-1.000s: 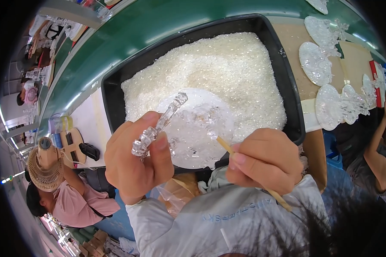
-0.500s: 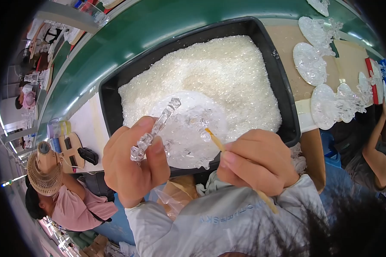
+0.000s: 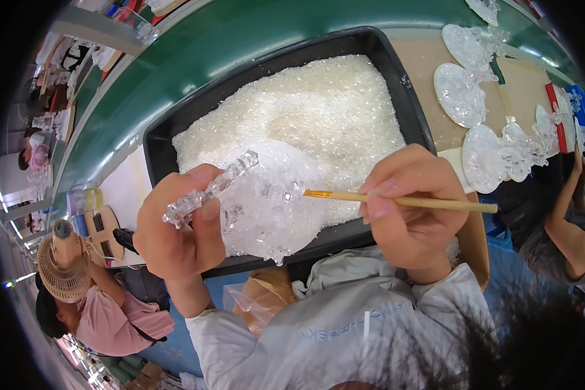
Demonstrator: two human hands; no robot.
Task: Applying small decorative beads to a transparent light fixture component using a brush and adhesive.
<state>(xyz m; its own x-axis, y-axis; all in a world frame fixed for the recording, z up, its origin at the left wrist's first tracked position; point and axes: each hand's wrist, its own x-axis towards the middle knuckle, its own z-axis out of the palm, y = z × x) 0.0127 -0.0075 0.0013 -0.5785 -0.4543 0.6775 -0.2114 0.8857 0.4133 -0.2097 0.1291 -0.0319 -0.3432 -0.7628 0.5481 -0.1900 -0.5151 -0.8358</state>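
Two hands (image 3: 175,234) (image 3: 422,224) hold brush (image 3: 348,196), ornament (image 3: 224,182); shirt (image 3: 276,364) bears lettering (image 3: 315,335).

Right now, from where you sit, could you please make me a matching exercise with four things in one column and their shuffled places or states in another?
Things:
1. slim wooden stick
2. black tray
3. clear faceted piece
4. fan

Places or states:
A. between the fingers of the left hand
B. near the left side of the view
C. gripped by the right hand
D. holding whitish granules

Pairs: 1-C, 2-D, 3-A, 4-B.
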